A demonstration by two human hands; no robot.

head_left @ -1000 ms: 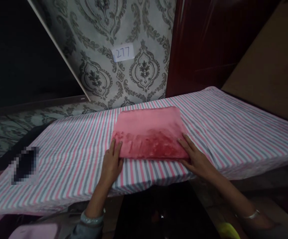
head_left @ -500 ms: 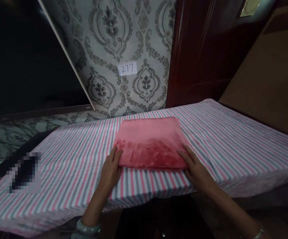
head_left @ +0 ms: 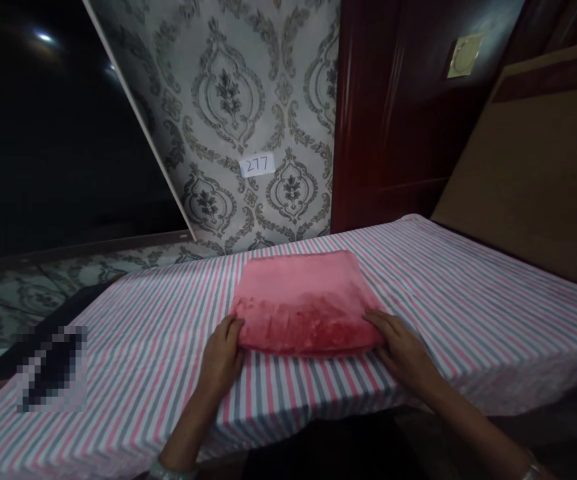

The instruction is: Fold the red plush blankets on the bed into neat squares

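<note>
A folded pink plush cloth [head_left: 298, 300] lies flat on the striped tablecloth [head_left: 168, 333], its near part darker red where the pile is brushed. At its near left corner my left hand [head_left: 222, 353] grips the edge, fingertips on top. My right hand [head_left: 403, 347] does the same at the near right corner, fingers curled over the side. Both thumbs are mostly hidden by the hands and the cloth. Whether the cloth is a towel, a blanket or a garment I cannot tell.
A large dark screen [head_left: 68, 147] stands at the back left. Behind the table are a patterned wall with a paper label [head_left: 257, 165] and a dark red door [head_left: 388, 120]. A cardboard panel [head_left: 533, 167] leans at the right. A pixelated dark patch [head_left: 51, 370] covers something at the left.
The view has tilted up a little, so everything sits lower in the picture. My right hand's fingers have closed further around the cloth's corner. The cloth keeps its place on the table.
</note>
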